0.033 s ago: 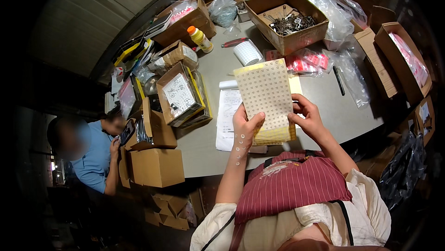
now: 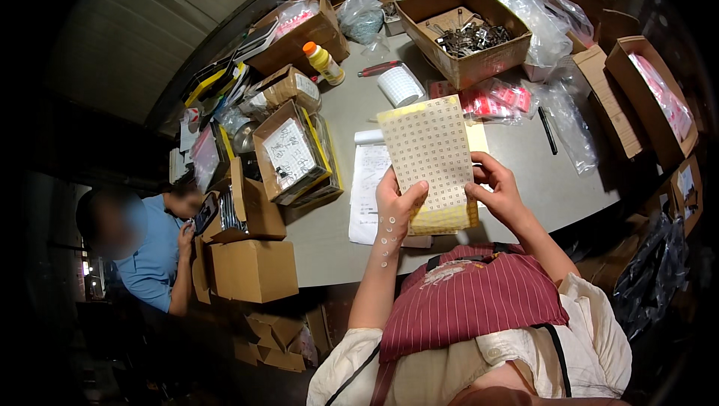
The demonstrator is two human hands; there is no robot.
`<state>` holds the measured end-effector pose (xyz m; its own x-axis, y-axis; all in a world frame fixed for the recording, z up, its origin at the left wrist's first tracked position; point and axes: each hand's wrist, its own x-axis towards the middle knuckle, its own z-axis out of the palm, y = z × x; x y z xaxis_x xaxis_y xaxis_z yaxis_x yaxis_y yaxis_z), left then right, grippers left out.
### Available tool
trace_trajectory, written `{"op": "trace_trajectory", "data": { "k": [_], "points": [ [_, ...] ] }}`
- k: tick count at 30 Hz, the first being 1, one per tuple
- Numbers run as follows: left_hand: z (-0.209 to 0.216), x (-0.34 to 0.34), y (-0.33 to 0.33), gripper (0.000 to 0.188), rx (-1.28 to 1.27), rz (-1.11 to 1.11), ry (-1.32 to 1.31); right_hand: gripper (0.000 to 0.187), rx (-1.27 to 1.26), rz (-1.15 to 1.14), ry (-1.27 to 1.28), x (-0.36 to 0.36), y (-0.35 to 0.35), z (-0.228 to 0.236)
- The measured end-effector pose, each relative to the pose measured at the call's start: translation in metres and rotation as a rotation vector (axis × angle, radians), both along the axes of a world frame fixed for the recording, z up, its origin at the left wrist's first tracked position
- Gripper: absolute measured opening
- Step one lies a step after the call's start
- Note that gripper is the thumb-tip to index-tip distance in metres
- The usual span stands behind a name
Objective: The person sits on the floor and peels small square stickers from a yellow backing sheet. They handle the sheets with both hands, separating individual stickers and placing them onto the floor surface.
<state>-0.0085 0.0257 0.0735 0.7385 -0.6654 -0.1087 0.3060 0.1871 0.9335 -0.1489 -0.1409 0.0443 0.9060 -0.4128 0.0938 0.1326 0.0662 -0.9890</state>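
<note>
A sheet of small printed stickers (image 2: 428, 155), cream with yellow strips at top and bottom, is held up over the table between both hands. My left hand (image 2: 401, 200) grips its lower left edge, thumb on the front and fingers hidden behind. On the right edge, my right hand (image 2: 496, 187) pinches the sheet between thumb and curled fingers. Several small round white stickers (image 2: 385, 240) are stuck along my left wrist and forearm. Partly behind the sheet lies a notepad with handwriting (image 2: 365, 196). A roll of white labels (image 2: 400, 87) rests just beyond the sheet.
A cardboard box of metal binder clips (image 2: 472, 35) stands at the back. Right of the sheet lie a black pen (image 2: 547, 130) and plastic bags. A yellow bottle with orange cap (image 2: 324, 64) and cartons (image 2: 253, 271) line the left. A person in blue (image 2: 146, 256) holds a phone there.
</note>
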Motion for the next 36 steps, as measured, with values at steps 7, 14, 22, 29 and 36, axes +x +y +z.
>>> {"op": "trace_trajectory", "data": {
  "k": [7, 14, 22, 29, 36],
  "points": [
    [0.007, -0.001, -0.001, 0.033, 0.007, 0.013, 0.043, 0.047, -0.015, -0.025, 0.004, 0.000, 0.003, -0.001],
    [0.015, 0.001, -0.003, 0.036, 0.012, 0.030, 0.009, 0.047, -0.009, -0.019, -0.003, 0.000, 0.004, -0.002],
    [0.014, 0.006, 0.000, 0.038, 0.033, 0.018, -0.001, 0.047, -0.036, -0.022, -0.013, 0.000, 0.005, -0.007],
    [0.022, 0.008, -0.004, 0.038, 0.023, 0.051, -0.045, 0.047, -0.066, -0.007, -0.008, -0.001, 0.006, -0.005],
    [0.017, 0.016, -0.001, 0.034, -0.011, 0.037, -0.039, 0.046, -0.047, 0.005, 0.018, -0.001, 0.007, -0.005]
  ]
}}
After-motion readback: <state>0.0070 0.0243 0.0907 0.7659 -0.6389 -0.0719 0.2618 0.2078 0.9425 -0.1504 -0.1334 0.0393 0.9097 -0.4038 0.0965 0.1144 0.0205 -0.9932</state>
